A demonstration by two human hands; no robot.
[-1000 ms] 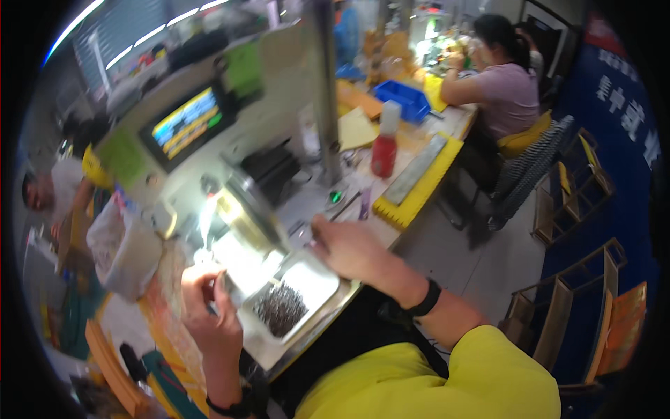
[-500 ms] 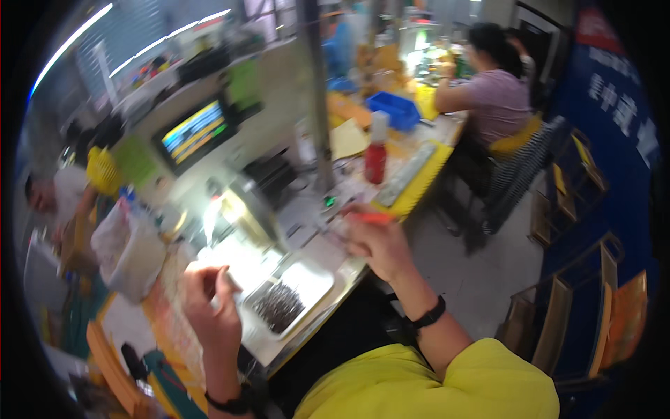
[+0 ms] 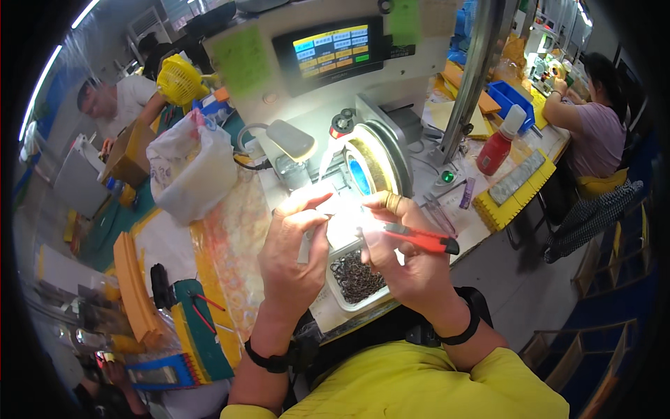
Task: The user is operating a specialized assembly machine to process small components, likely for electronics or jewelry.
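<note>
- Your left hand (image 3: 292, 244), above and left of the tray, has thumb and forefinger close together; whether they pinch anything, you cannot tell through the glare.
- Your right hand (image 3: 413, 271), over the tray's right side, has its fingers clamped around a red knife (image 3: 426, 239); its working end is lost in the light.
- Between your hands, above the tray's far part, any small part is washed out, so no finished cut or join can be made out.
- The tray (image 3: 340, 297) sits below your hands, its right part hidden by your right hand. It holds a heap of dark pieces (image 3: 357, 278), tangled too finely to count; plenty seem left, and no separate finished pile can be picked out.
- Beyond the tray, a bright ring (image 3: 382, 162) and a lamp (image 3: 292, 140) stand on the bench (image 3: 227, 269); how much work is done cannot be judged.
</note>
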